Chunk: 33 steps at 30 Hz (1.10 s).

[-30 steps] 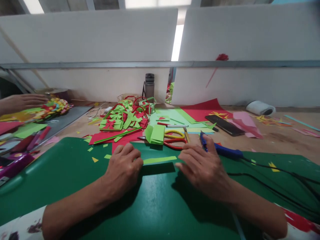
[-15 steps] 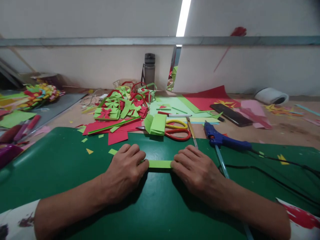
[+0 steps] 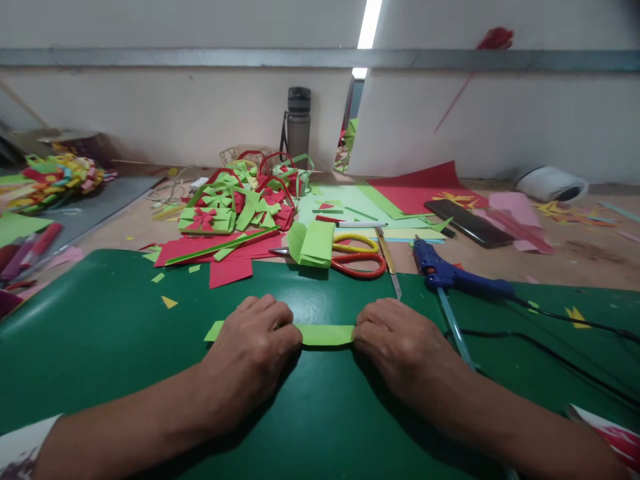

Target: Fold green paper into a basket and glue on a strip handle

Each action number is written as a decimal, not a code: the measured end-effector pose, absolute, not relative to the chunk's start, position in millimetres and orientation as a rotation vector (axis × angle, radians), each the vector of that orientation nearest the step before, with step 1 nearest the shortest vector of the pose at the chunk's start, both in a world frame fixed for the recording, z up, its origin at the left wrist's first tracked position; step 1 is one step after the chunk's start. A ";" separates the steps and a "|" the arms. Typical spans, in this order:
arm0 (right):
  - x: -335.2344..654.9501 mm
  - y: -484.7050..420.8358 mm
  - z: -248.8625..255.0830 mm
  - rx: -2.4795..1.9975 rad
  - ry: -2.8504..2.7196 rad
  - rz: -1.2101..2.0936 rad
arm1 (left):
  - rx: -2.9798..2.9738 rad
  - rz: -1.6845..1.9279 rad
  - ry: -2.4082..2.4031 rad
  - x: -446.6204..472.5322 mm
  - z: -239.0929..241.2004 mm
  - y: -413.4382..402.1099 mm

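Observation:
A light green paper strip (image 3: 325, 335) lies flat on the dark green cutting mat (image 3: 125, 333). My left hand (image 3: 253, 347) rests on the strip's left part with fingers curled down, and a bit of the strip sticks out at its left. My right hand (image 3: 400, 343) presses the strip's right end with bent fingers. Both hands lie knuckles up, and the fingertips are hidden underneath.
Beyond the mat lie red-and-yellow scissors (image 3: 357, 257), a folded green paper (image 3: 313, 243), a blue glue gun (image 3: 457, 277) with its black cord, a heap of red and green paper cuttings (image 3: 240, 210), a dark phone (image 3: 467, 223), a grey bottle (image 3: 299, 123) and a white roll (image 3: 553, 185).
My right hand has left the blue glue gun and come onto the strip's right end. The strip has been pulled nearer to me. A person's hand at far left is out of view now.

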State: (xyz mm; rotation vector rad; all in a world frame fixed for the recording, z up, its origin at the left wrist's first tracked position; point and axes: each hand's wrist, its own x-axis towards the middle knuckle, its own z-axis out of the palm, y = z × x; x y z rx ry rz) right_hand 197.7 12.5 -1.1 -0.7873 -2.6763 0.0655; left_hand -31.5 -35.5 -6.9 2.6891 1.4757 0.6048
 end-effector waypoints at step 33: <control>201.4 14.2 8.4 -1.169 -2.716 0.198 | 2.503 0.386 1.694 -39.8 -1.7 -23.5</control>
